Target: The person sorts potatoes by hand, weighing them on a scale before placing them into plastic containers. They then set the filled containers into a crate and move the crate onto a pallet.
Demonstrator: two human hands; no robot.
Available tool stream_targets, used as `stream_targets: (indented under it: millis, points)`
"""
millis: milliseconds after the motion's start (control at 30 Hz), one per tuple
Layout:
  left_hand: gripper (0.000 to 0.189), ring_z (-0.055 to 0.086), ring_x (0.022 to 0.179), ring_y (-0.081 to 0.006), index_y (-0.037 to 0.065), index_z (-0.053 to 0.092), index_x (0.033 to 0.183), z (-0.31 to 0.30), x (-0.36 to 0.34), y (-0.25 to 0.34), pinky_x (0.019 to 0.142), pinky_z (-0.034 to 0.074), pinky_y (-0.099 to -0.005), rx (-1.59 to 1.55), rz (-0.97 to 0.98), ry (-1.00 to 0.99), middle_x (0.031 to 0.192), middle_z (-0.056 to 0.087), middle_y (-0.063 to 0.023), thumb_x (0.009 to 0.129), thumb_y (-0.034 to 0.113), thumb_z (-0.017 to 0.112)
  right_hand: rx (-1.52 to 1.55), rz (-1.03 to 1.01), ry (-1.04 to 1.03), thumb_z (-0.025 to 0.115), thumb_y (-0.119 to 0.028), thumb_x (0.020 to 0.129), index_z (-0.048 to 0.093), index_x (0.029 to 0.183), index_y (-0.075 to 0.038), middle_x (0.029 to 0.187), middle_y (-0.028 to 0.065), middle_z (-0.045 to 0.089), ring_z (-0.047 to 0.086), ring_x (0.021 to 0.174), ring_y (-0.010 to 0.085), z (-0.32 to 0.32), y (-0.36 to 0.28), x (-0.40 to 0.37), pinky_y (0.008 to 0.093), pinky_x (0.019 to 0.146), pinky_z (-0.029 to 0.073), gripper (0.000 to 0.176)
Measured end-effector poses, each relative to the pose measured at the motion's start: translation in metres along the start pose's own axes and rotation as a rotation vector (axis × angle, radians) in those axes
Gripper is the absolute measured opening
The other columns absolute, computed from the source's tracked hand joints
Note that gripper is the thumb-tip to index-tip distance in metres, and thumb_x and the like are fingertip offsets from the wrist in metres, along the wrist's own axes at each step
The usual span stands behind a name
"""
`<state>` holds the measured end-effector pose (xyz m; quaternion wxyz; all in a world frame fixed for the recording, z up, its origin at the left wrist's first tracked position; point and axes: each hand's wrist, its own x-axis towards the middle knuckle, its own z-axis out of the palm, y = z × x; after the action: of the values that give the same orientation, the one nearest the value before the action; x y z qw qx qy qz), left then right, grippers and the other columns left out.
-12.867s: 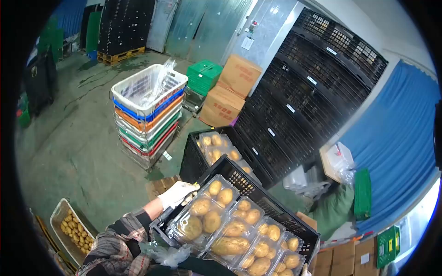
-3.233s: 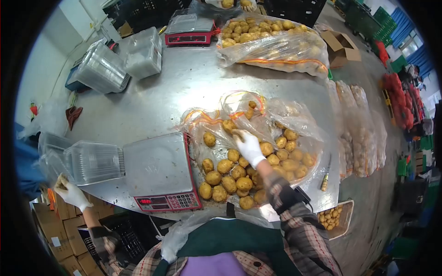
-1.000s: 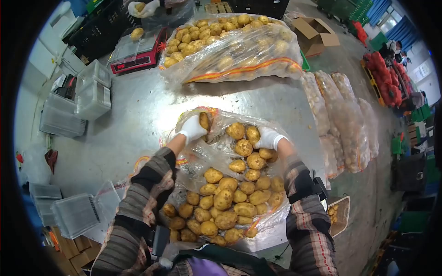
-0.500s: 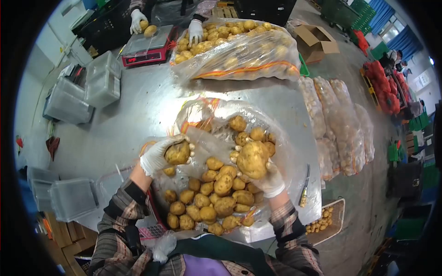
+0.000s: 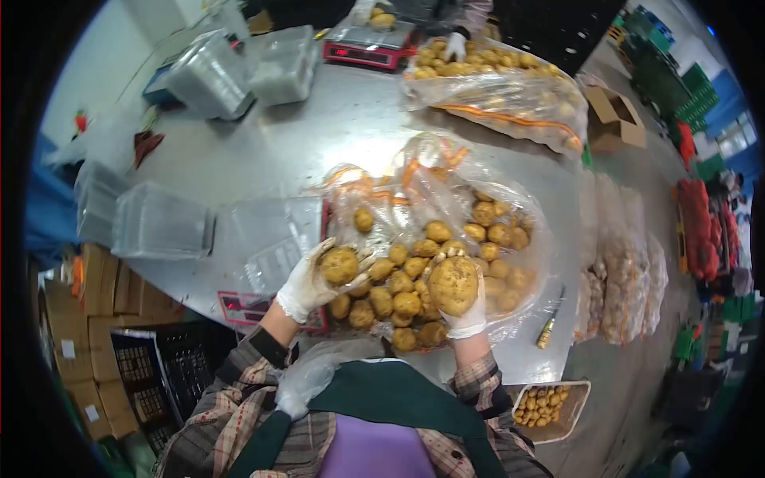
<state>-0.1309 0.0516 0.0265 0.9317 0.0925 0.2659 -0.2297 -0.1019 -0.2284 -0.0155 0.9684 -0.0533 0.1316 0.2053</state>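
Note:
A round potato (image 5: 339, 266) rests in my left hand (image 5: 301, 288), which wears a white glove and has its fingers curled round it. My right hand (image 5: 470, 317), also gloved, grips a bigger potato (image 5: 454, 285) speckled with dirt, above the pile. Beneath and between both hands lie several loose potatoes (image 5: 406, 303), spilling from an open clear plastic bag (image 5: 518, 199) with orange stripes. Left of the pile is a red-framed scale (image 5: 239, 307) with a clear plastic tray (image 5: 271, 231) on it, partly behind my left hand.
A knife (image 5: 550, 319) lies at the table's right edge, above a crate (image 5: 586, 398) of small potatoes. Clear bins (image 5: 163, 223) stand at the left. Across the table, a co-worker's gloved hand (image 5: 456, 46) touches potatoes in another bag (image 5: 510, 111), beside a second scale (image 5: 362, 54).
My view has turned left, bringing the near scale into fuller sight. Both hands still hold their potatoes, the left now lower over the pile's left side. The far scale's potatoes now rest on it.

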Motion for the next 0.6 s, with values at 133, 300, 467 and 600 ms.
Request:
stream_targets:
  millis: [133, 300, 467, 600]
  points:
    - [0.033, 0.046, 0.127, -0.0359, -0.001, 0.055, 0.115, -0.016, -0.029, -0.001, 0.101, 0.044, -0.0503, 0.091, 0.181, -0.017, 0.138, 0.046, -0.0234, 0.098, 0.026, 0.045, -0.047, 0.114, 0.011, 0.044, -0.028, 0.097, 0.059, 0.107, -0.005, 0.112, 0.0127, 0.063, 0.059, 0.108, 0.0296, 0.035, 0.040, -0.014, 0.0466, 0.095, 0.048, 0.029]
    - [0.033, 0.059, 0.112, -0.0266, -0.006, 0.050, 0.122, -0.057, -0.065, 0.016, 0.097, 0.047, -0.0411, 1.096, 0.719, 0.304, 0.120, 0.061, -0.0228, 0.097, 0.015, 0.049, -0.592, -0.083, 0.039, 0.040, -0.030, 0.098, 0.058, 0.106, -0.001, 0.104, 0.0122, 0.063, 0.061, 0.099, 0.0255, 0.050, 0.078, -0.011, 0.0394, 0.091, 0.049, 0.035]
    - [0.050, 0.069, 0.074, -0.0245, 0.003, 0.034, 0.141, 0.006, -0.117, -0.011, 0.067, 0.056, -0.0280, 0.900, 0.333, 0.004, 0.111, 0.062, -0.0160, 0.098, 0.018, 0.052, -1.231, -0.456, -0.079, 0.044, -0.018, 0.095, 0.064, 0.099, 0.004, 0.094, 0.0132, 0.068, 0.065, 0.085, 0.0227, 0.079, 0.120, -0.021, 0.0329, 0.081, 0.052, 0.030]
    - [0.085, 0.067, 0.080, -0.0236, 0.009, 0.025, 0.141, 0.005, -0.099, -0.040, 0.064, 0.058, -0.0353, 0.709, 0.142, -0.152, 0.107, 0.058, -0.0112, 0.080, 0.041, 0.075, -1.344, -0.375, -0.356, 0.046, -0.013, 0.094, 0.061, 0.112, 0.004, 0.115, 0.0156, 0.063, 0.059, 0.108, 0.0232, 0.090, 0.145, -0.032, 0.0339, 0.098, 0.043, 0.029]
